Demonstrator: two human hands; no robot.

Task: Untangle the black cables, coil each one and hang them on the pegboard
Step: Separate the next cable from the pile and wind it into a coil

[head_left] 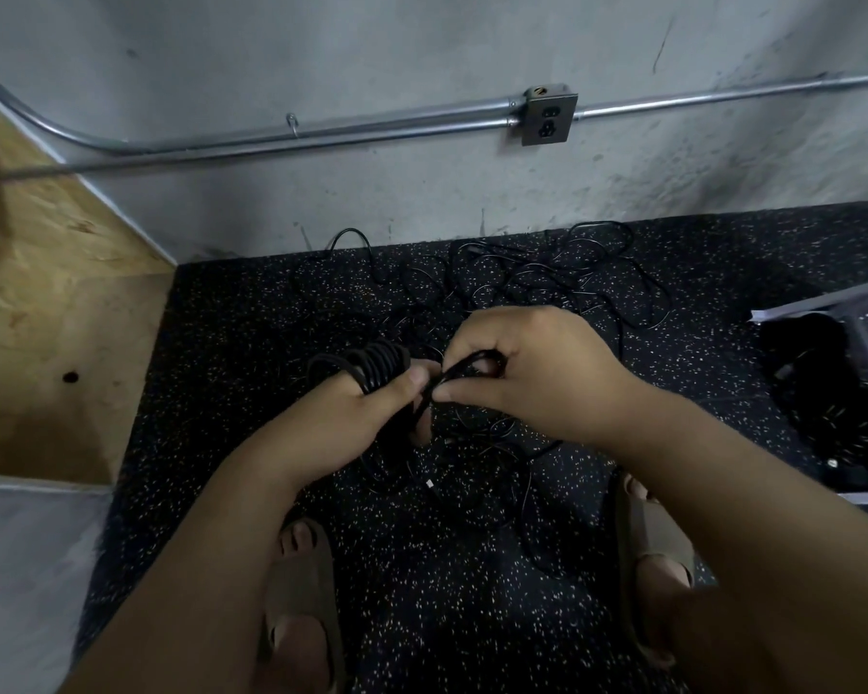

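Note:
My left hand holds a coil of black cable wound in several loops round its fingers. My right hand pinches a doubled strand of the same cable between thumb and fingers, right beside the coil. The strand runs down between the hands toward the floor, where a small white-tipped plug lies. A tangle of thin black cables is spread over the dark speckled floor beyond my hands, near the wall. No pegboard is in view.
A grey concrete wall with metal conduit and an outlet box stands behind. A plywood panel fills the left. A perforated metal sheet with dark items lies at right. My sandalled feet stand below.

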